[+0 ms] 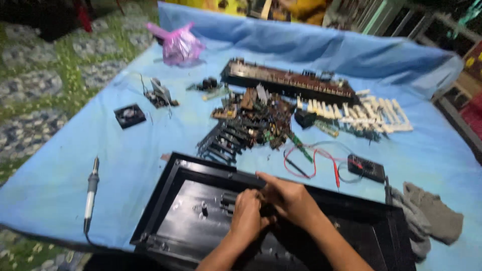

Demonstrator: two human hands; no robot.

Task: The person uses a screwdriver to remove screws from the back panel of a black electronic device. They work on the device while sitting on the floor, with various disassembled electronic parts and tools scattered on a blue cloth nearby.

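From the head view, your left hand (pixel 247 217) and right hand (pixel 288 198) meet, fingers curled, over the middle of the black case (pixel 165 200); what they pinch is too blurred to tell. Behind the case lie a heap of circuit boards (pixel 253 120) and a black meter (pixel 366 168). Left of the case rests a soldering iron (pixel 91 193), on the blue cloth (pixel 60 165).

Left hand (pixel 247 217) curled, right hand (pixel 287 198) overlapping it
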